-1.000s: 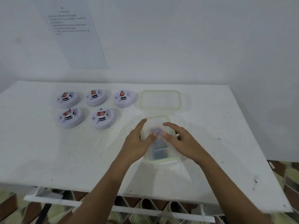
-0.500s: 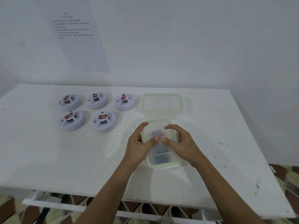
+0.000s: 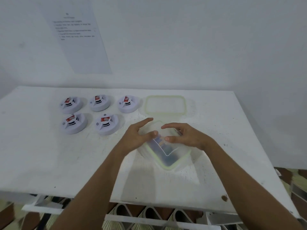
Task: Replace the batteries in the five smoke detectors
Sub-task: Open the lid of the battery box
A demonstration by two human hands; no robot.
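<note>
Several white round smoke detectors with red labels lie at the table's left. Three form a back row (image 3: 71,104), (image 3: 99,102), (image 3: 127,104) and two a front row (image 3: 74,123), (image 3: 107,124). A clear plastic container (image 3: 167,161) with a pale green rim is at the centre, tilted with one corner toward me. Dark batteries (image 3: 166,152) show blurred inside it. My left hand (image 3: 137,138) grips its left side, thumb on top. Opposite it, my right hand (image 3: 186,137) grips the right side.
The container's lid (image 3: 166,96) lies flat behind the container, right of the detectors. The white table (image 3: 49,155) stands against a white wall with a printed sheet (image 3: 79,39) taped on it. Table edges run near me and at the right.
The container has turned and tipped up between my hands, so one corner now points at me. Both hands have shifted their hold on its far end.
</note>
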